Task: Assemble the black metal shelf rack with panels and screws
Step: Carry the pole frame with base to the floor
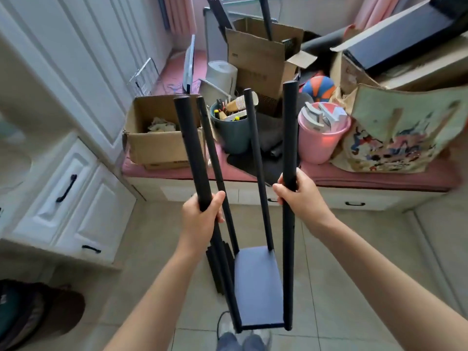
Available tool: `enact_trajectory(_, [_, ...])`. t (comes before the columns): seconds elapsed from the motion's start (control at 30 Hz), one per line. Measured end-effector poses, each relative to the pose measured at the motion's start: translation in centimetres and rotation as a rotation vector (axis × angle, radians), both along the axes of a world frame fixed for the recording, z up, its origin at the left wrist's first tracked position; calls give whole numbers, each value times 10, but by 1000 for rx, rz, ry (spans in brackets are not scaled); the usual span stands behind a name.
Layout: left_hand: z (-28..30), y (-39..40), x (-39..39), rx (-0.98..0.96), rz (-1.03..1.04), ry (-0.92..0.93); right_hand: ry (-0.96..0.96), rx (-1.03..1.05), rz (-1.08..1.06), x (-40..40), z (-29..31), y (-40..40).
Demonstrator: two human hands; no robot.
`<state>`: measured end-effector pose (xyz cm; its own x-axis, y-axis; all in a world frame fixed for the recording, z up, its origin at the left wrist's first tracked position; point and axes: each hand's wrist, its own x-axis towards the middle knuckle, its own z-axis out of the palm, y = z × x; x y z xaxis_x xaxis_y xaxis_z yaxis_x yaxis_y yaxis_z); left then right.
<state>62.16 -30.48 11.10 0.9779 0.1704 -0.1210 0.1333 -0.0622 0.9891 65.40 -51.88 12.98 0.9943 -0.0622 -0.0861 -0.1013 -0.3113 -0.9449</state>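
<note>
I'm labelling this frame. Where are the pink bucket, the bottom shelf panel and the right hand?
pink bucket [319,145]: head view, front wall.
bottom shelf panel [258,287]: head view, flat top.
right hand [298,192]: head view, knuckles gripping post.

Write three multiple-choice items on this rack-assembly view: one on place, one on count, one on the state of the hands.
1. Where is the fitted panel?
A. at the posts' tops
B. low, near the floor
C. on the bench

2. How many upright posts rise from the rack?
A. two
B. four
C. six

3. What are the hands doing?
A. each holds a near post
B. both hang free
C. both hold one post

Key: 1 B, the panel sits at the bottom between the posts. 2 B, four post tops show. 3 A, the left hand grips the left post and the right hand the right post.
</note>
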Motion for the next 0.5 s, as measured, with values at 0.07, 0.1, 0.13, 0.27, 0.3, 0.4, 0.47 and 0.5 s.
enact_trajectory(0.07, [-11, -17, 8, -5, -22, 55, 22, -12, -24, -2, -12, -17])
enact_trajectory(0.1, [-16, -27, 11, -5, -35, 83, 32, -16, -37, -3, -17, -26])
enact_trajectory(0.13, [-21, -37, 14, -6, -49, 114, 42, -18, -51, -3, -22, -36])
enact_trajectory(0.27, [-45, -73, 25, 13, -99, 250, 145, -70, -61, 1, -42, -77])
enact_trajectory(0.3, [-53, -84, 28, 25, -107, 282, 191, -94, -50, 3, -49, -91])
enact_trajectory(0.4, [-78, -116, 32, 62, -102, 359, 331, -126, -5, 11, -76, -130])
enact_trajectory(0.47, [-96, -137, 36, 88, -96, 405, 397, -128, 11, 15, -99, -153])
enact_trajectory(0.5, [-106, -148, 39, 91, -95, 428, 423, -129, 14, 17, -111, -164])
